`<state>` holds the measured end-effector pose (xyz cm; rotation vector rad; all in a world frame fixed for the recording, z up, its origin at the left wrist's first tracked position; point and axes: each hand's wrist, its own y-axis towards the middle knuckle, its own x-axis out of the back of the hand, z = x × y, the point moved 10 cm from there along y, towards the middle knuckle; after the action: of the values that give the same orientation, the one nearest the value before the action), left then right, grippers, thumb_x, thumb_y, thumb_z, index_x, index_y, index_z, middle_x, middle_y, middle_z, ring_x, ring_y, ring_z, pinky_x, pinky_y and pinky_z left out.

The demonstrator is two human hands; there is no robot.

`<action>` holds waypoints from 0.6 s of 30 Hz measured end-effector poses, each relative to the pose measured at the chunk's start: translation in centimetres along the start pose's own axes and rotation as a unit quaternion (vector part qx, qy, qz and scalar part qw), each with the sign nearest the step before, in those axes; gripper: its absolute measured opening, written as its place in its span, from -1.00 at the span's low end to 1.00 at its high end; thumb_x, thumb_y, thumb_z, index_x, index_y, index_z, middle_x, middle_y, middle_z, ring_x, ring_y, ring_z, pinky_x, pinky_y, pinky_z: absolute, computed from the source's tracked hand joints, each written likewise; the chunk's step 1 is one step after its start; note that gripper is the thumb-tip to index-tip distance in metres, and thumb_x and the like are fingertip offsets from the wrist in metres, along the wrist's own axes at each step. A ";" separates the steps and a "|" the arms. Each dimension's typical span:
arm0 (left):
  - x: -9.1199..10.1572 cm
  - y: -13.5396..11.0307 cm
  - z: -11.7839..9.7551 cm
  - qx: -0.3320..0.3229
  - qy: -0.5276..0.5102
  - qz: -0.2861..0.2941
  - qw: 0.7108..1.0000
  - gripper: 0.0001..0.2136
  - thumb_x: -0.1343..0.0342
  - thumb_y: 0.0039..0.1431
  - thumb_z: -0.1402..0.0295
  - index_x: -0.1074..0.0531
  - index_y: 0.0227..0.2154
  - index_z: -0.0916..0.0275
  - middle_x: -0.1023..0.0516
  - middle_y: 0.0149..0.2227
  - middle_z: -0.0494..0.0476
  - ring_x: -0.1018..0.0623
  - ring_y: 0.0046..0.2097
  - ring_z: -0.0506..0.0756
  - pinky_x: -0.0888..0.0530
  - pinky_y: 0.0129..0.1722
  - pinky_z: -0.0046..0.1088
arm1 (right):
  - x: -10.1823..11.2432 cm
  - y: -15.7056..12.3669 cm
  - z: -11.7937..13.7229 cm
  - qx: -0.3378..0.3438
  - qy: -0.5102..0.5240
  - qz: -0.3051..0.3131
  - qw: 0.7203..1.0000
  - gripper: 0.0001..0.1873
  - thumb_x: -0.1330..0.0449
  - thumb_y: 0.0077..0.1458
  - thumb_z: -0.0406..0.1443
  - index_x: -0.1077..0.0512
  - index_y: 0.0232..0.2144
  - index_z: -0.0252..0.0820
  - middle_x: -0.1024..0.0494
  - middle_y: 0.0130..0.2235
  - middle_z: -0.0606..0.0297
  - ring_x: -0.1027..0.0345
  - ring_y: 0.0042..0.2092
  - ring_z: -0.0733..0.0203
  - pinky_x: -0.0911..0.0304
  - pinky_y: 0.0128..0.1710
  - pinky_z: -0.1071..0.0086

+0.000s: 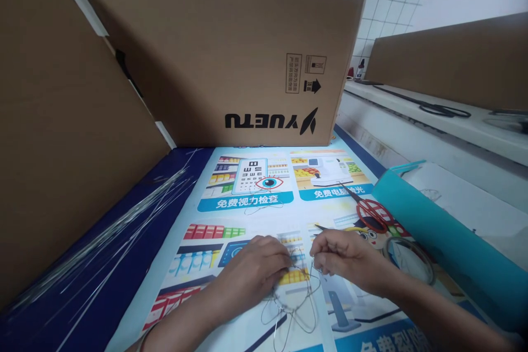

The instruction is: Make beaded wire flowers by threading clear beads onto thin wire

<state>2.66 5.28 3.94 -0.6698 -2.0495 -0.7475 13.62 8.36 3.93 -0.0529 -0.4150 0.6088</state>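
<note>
A thin wire ring with petal-like loops (291, 311) lies on the printed sheet between my hands. My left hand (259, 272) is closed on the ring's left side, fingertips pressed together at the wire. On the other side my right hand (348, 258) pinches the wire at the ring's upper right; the exact grip is hidden by the fingers. Another bent wire piece (264, 208) lies flat farther up the sheet. Red-handled scissors (374, 214) rest beyond my right hand. A dark pointed tip (320, 227) pokes out behind that hand.
Loose straight wires (136, 220) lie on the dark blue surface at left. Cardboard panels (214, 60) stand at the left and back. A round coil or roll (408, 259) and a teal curled sheet (449, 231) are at right. Black cables (437, 108) lie on the ledge.
</note>
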 end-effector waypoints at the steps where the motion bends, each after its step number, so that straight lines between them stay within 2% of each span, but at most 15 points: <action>1: 0.0 0.0 0.0 0.001 0.001 0.001 1.000 -0.82 0.02 0.23 0.51 -0.42 -0.17 0.19 -0.51 -0.17 0.07 -0.42 -0.12 0.10 -0.30 -0.11 -0.31 | 0.0 0.1 -0.1 0.000 -0.002 0.001 1.000 -0.94 -0.12 0.01 -0.35 -0.39 -0.41 -0.22 -0.40 -0.50 0.38 -0.25 -0.44 0.33 -0.16 -0.45 0.47; 11: 0.1 -0.1 -0.2 -0.001 -0.001 0.008 1.000 -0.83 0.03 0.26 0.46 -0.43 -0.18 0.19 -0.51 -0.18 0.09 -0.42 -0.13 0.11 -0.31 -0.12 -0.31 | 0.1 0.2 -1.8 -0.021 0.052 0.010 0.998 -0.92 -0.11 0.00 -0.35 -0.38 -0.39 -0.23 -0.46 -0.46 0.34 -0.30 -0.44 0.33 -0.22 -0.41 0.45; 15: 0.2 -0.1 -0.2 -0.001 0.005 0.006 1.000 -0.83 0.03 0.26 0.46 -0.43 -0.16 0.19 -0.50 -0.17 0.10 -0.42 -0.12 0.11 -0.32 -0.10 -0.29 | 0.3 -0.5 -2.0 -0.030 0.019 0.012 0.999 -0.92 -0.07 0.01 -0.37 -0.37 -0.42 -0.23 -0.46 -0.47 0.34 -0.30 -0.43 0.33 -0.20 -0.43 0.47; 18: 0.2 -0.1 0.0 0.001 0.011 0.000 1.000 -0.84 0.03 0.27 0.43 -0.43 -0.17 0.20 -0.51 -0.18 0.11 -0.42 -0.12 0.11 -0.32 -0.10 -0.29 | 0.0 -1.3 -1.2 -0.003 -0.054 0.037 0.998 -0.91 -0.08 0.02 -0.36 -0.38 -0.45 -0.23 -0.42 -0.49 0.37 -0.24 -0.46 0.35 -0.13 -0.49 0.51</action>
<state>2.46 5.22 4.11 -0.6581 -2.0292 -0.7492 14.75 7.37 3.08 -0.0420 -0.5211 0.6846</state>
